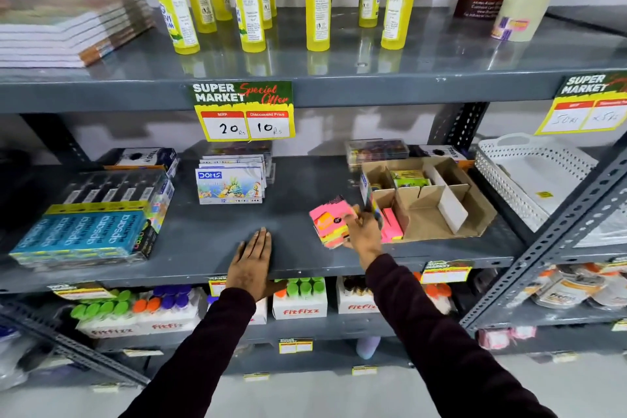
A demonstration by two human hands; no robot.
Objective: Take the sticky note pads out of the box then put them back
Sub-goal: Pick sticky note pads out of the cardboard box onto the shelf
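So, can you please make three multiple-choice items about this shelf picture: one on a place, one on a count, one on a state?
1. Where is the pink and yellow stack of sticky note pads?
A. on the grey metal shelf, left of the brown cardboard divider box
B. on the top shelf
C. in the white basket

2. How many hands touch the stack?
A. none
B. one
C. two

3. How is the left hand?
A. closed on a bottle
B. flat on the shelf
C. inside the box

Answers: 1 A, the stack sits beside the box; 2 B, only the right hand is on it; 3 B, its palm lies open, holding nothing.
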